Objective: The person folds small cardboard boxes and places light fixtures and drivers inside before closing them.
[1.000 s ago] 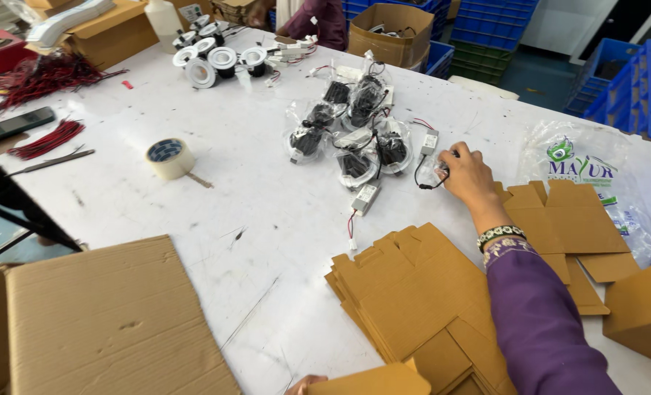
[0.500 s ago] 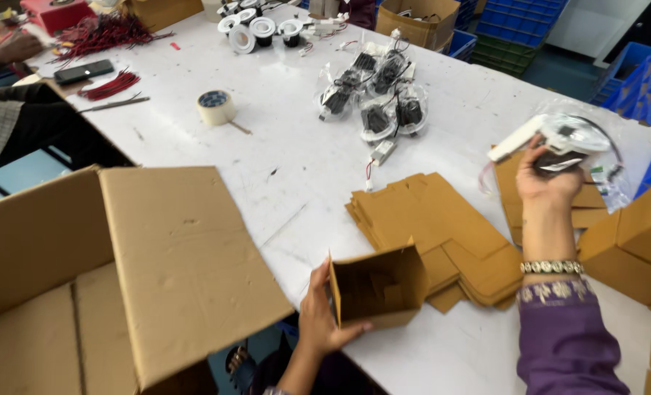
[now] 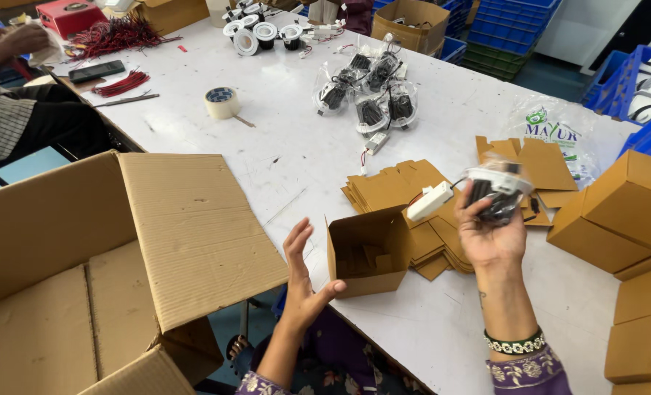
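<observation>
The right hand (image 3: pixel 490 234) gripped a plastic-bagged black downlight with white driver (image 3: pixel 497 192) just right of the small open brown cardboard box (image 3: pixel 365 252), which the open left hand (image 3: pixel 303 281) steadied at the desk (image 3: pixel 281 146) edge.

Big carton (image 3: pixel 84 249) cut off by left and bottom edges. Bagged lamp (image 3: pixel 495 192) half hidden behind right hand (image 3: pixel 490 238). Co-worker (image 3: pixel 18 95) cropped at left edge. Stacked boxes (image 3: pixel 636 219) cropped right.
</observation>
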